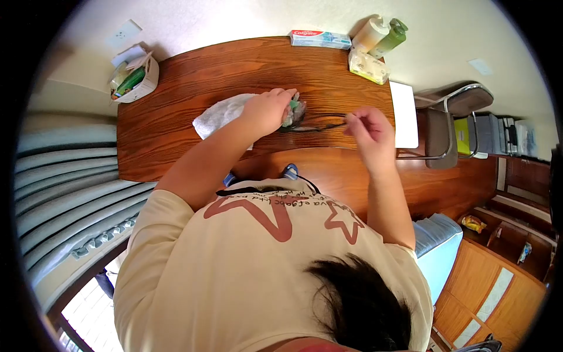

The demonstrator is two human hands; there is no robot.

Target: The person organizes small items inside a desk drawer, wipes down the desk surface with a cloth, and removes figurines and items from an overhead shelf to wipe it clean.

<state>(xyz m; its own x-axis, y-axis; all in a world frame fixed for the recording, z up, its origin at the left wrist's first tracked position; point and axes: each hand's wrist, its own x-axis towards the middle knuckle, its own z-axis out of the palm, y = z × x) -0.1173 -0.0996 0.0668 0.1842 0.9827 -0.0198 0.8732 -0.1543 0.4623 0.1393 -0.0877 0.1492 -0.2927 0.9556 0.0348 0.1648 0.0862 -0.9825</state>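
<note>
A pair of dark-framed glasses (316,127) is stretched between my hands above the wooden table (205,64). My left hand (270,111) is closed at the lens end, where clear, greenish patches show beside the fingers. Its fingertips are partly hidden. With thumb and fingers pinched, my right hand (370,132) holds the tip of one thin dark arm of the glasses. A white towel (221,116) lies bunched on the table under and left of my left wrist.
Along the back stand a toothpaste box (320,39), a pump bottle (370,35), a green bottle (391,39) and a tissue pack (368,66). A white basket (143,85) with items sits back left. Right of the table is a folding chair (441,132).
</note>
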